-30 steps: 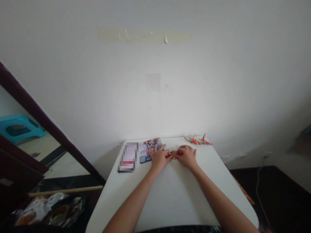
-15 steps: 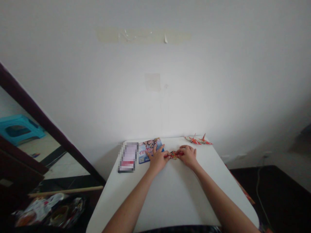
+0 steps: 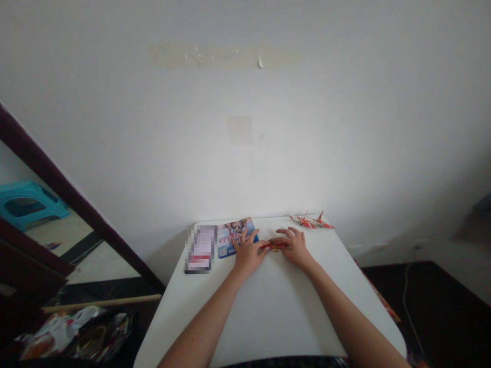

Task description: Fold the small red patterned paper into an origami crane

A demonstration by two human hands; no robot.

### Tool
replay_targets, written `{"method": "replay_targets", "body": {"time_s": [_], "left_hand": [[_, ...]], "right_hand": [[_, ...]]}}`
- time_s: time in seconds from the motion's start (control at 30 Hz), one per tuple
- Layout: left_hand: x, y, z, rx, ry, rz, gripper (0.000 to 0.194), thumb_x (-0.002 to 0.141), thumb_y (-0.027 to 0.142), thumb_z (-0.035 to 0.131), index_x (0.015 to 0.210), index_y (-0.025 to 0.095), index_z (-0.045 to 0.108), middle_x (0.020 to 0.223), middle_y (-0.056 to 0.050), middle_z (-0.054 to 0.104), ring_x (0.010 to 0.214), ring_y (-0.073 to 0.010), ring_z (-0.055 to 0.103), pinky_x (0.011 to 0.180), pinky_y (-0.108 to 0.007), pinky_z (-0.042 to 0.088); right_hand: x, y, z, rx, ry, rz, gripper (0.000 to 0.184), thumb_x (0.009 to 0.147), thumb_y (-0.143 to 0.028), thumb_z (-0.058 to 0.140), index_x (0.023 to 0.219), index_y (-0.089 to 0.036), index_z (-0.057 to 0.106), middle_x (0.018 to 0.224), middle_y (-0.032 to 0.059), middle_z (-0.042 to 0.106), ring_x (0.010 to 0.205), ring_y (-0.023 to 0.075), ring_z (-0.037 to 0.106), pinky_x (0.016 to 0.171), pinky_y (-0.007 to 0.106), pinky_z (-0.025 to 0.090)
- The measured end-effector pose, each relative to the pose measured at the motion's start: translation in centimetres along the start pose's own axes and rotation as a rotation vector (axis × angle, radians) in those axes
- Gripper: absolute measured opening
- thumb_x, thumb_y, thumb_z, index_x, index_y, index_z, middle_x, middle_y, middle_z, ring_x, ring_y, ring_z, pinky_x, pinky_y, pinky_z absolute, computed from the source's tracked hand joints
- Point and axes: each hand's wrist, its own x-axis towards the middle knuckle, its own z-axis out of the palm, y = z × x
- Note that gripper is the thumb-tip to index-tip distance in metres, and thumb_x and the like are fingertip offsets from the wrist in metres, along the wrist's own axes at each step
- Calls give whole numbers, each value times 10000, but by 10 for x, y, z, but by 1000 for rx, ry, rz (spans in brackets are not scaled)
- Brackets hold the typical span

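A small piece of folded red patterned paper (image 3: 275, 247) lies on the white table between my two hands. My left hand (image 3: 248, 254) grips its left end with the thumb, while the other fingers spread over the edge of a blue printed packet (image 3: 225, 250). On the right end, my right hand (image 3: 295, 247) holds the paper with thumb and fingers, the index finger stretched along its top and the others raised. My fingers hide both ends of the paper. Behind my right hand sit folded red and white paper cranes (image 3: 315, 223).
A phone (image 3: 202, 248), blurred out, lies at the left of the white table (image 3: 268, 322), which stands against the wall (image 3: 345, 128). On the floor at left are plastic bags (image 3: 65, 329). A mirror at left reflects a blue stool (image 3: 30, 204). A cable (image 3: 407, 301) hangs at right.
My right fingers have stretched out and shifted left across the top of the paper, which now looks narrower. My left hand stays nearly in place. The view has shifted slightly.
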Motion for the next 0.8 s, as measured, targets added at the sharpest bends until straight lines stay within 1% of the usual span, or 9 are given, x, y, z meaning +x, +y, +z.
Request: {"method": "replay_targets", "body": {"time_s": [0.1,0.2,0.27,0.33,0.43,0.5,0.63,0.8], "left_hand": [[-1,0,1,3,39,11,287,904,443,652,1181,469,724,1552,14,494,1486,-384,294,1170,-793,80],[0,-1,2,-11,71,5,300,909,432,649,1199,476,711,1531,13,514,1475,-372,318,1167,-795,100],[0,-2,3,-15,67,9,306,911,443,644,1208,478,706,1530,11,515,1468,-373,327,1162,-800,99],[0,-3,4,3,52,8,317,908,479,635,1219,486,698,1533,3,513,1462,-387,331,1152,-807,109],[0,-3,7,49,35,-2,350,915,540,599,1256,513,668,1537,-1,509,1454,-412,330,1132,-823,109],[1,-4,8,65,40,-7,367,929,541,574,1287,515,646,1536,1,512,1449,-411,333,1134,-821,100],[1,-6,8,58,57,-15,372,948,504,559,1311,480,639,1512,-3,543,1428,-388,363,1142,-810,113],[3,-9,5,50,99,-24,312,955,456,568,1235,418,703,1410,-21,631,1366,-357,439,1144,-790,164]], "right_hand": [[0,0,1,-41,-16,25,446,895,-230,551,1232,-489,684,1487,-49,535,1445,339,292,1180,676,132],[1,3,2,-42,27,64,403,878,-261,590,1209,-457,712,1464,-13,549,1428,343,307,1182,641,144],[1,8,3,-39,67,79,378,862,-267,616,1177,-442,732,1441,3,562,1412,340,323,1176,623,162],[3,13,4,-36,80,76,352,857,-277,631,1152,-434,743,1415,7,577,1395,331,348,1169,609,183],[5,21,3,-34,70,43,291,846,-297,650,1089,-405,769,1392,4,596,1359,314,393,1161,566,227],[7,26,1,-21,52,25,278,829,-303,665,1067,-393,777,1383,-1,604,1339,304,421,1156,531,257],[9,34,-1,-5,52,13,223,789,-320,707,992,-337,799,1331,32,628,1291,282,482,1131,474,319],[10,38,-3,8,71,3,177,740,-388,772,884,-290,803,1250,54,657,1237,276,523,1083,430,386]]}}
